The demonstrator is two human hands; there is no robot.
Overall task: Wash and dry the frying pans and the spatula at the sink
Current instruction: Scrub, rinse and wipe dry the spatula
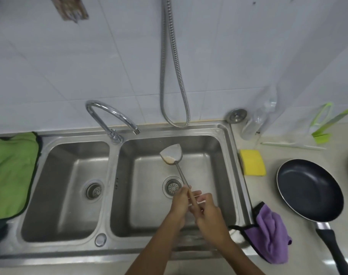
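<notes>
A steel spatula [171, 155] with a wooden handle hangs over the right basin of the double sink [226, 147], its blade smeared with pale residue. My left hand [180, 203] and my right hand [207, 212] both grip the handle just above the drain. A black non-stick frying pan [310, 188] lies on the counter to the right of the sink, handle pointing toward me. The curved tap [113, 118] points its spout into the right basin, and no water shows.
A yellow sponge [252, 162] lies by the sink's right rim. A purple cloth [272, 235] hangs over the front right corner. A green towel [10, 173] covers the left counter. A metal shower hose [169, 66] hangs on the tiled wall. A clear bottle [254, 124] stands at the back.
</notes>
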